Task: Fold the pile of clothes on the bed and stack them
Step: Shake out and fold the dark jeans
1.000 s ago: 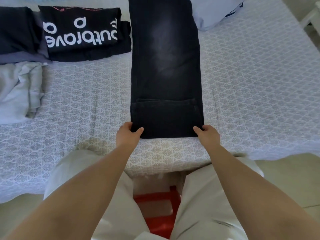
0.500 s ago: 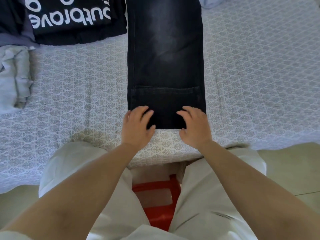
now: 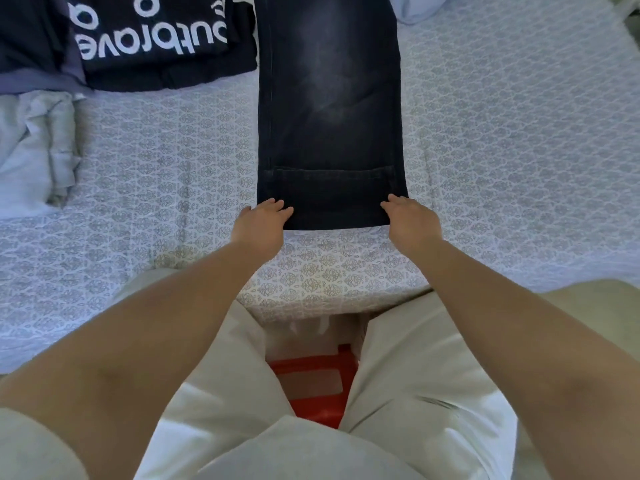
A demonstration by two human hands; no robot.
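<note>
Dark, faded jeans (image 3: 329, 116), folded lengthwise into one long strip, lie on the patterned bed sheet (image 3: 519, 150) and run away from me past the top of the view. My left hand (image 3: 261, 225) rests with straight fingers on the near left corner of the hem. At the near right corner, my right hand (image 3: 412, 221) touches the hem the same way; its thumb is hidden. A folded black T-shirt with white lettering (image 3: 156, 46) lies at the upper left beside the jeans.
A crumpled light grey garment (image 3: 34, 157) sits at the left edge, with dark folded clothes (image 3: 27, 29) behind it. A pale blue cloth (image 3: 412, 8) shows at the top right. I sit at the bed's edge on a red stool (image 3: 311, 386).
Both hands slid outward from the middle of the hem to its two corners. A second ago they were holding those same corners.
</note>
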